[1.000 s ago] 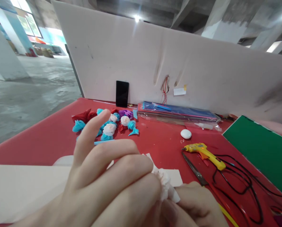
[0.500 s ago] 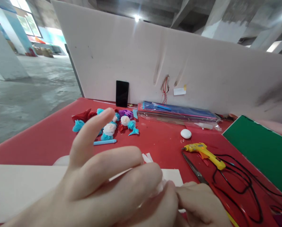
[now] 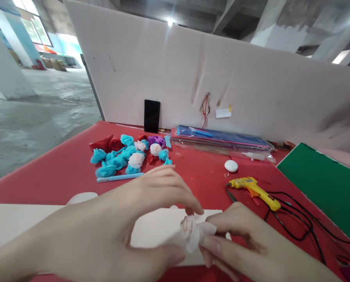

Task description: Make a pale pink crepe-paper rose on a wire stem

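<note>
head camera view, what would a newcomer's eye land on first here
Likely the pale pink paper rose, low near the centre, in the right hand's grip, with the left hand curved close beside it. Next, the blue, red, purple and pale paper flowers heaped left of centre, then the yellow hot glue gun on the right.

We are holding a pale pinkish-white crinkled paper rosette (image 3: 192, 235) sideways, its ruffled bloom facing left, its gathered tail pointing right.

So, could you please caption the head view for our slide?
Right hand pinches a pale ruffled flower, left hand open beside it.
</note>
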Available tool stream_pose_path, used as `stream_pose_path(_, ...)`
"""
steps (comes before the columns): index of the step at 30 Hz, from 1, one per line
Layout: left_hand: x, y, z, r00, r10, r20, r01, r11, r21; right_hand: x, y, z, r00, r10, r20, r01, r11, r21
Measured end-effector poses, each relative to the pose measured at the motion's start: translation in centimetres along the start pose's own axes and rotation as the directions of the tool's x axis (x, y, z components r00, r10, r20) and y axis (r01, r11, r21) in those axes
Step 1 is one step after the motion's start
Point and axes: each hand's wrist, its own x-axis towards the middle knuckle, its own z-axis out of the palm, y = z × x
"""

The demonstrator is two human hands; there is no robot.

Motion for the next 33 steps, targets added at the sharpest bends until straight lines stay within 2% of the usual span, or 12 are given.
stream_pose_path(1,0.0,-0.3,0.2,0.996,-0.051,0.071,0.061,0.986,-0.156,0.2,0.1,-0.2,0.999,0.021,0.033,-0.021,1.0,-0.005)
stream_pose_path(3,0.0,-0.9,0.7,0.955,-0.12,0.27,0.23,0.876,-0.424,0.4,0.4,-0.7,0.993,0.076,0.089,-0.072,0.996,-0.046)
stream_pose_path(5,0.1,-1.2,1.1,0.901,-0.134,0.412,0.35,0.785,-0.511,0.6,0.7,-1.0,0.982,0.139,0.127,-0.13,0.988,-0.081)
stream_pose_path(6,0.1,-1.2,1.2,0.883,-0.14,0.448,0.386,0.759,-0.524,0.6,0.8,-1.1,0.976,0.161,0.146,-0.151,0.985,-0.08)
stream_pose_path(11,0.3,-0.9,1.6,0.88,-0.141,0.453,0.413,0.698,-0.585,0.7,1.2,-1.2,0.955,0.219,0.202,-0.218,0.976,-0.028)
stream_pose_path(17,0.2,-1.0,1.5,0.869,-0.188,0.457,0.436,0.727,-0.53,1.0,0.8,-1.1,0.942,0.25,0.223,-0.253,0.967,-0.017)
stream_pose_path(23,0.5,-1.1,1.6,0.889,-0.112,0.444,0.382,0.715,-0.585,0.7,0.7,-0.8,0.942,0.239,0.234,-0.252,0.967,0.029)
stream_pose_path(29,1.0,-0.4,1.4,0.828,-0.12,0.548,0.479,0.66,-0.579,0.5,0.7,-0.4,0.926,0.273,0.262,-0.289,0.957,0.025)
stream_pose_path(33,1.1,-0.4,1.2,0.821,-0.093,0.563,0.484,0.637,-0.6,0.6,0.5,-0.4,0.911,0.31,0.271,-0.324,0.946,0.007)
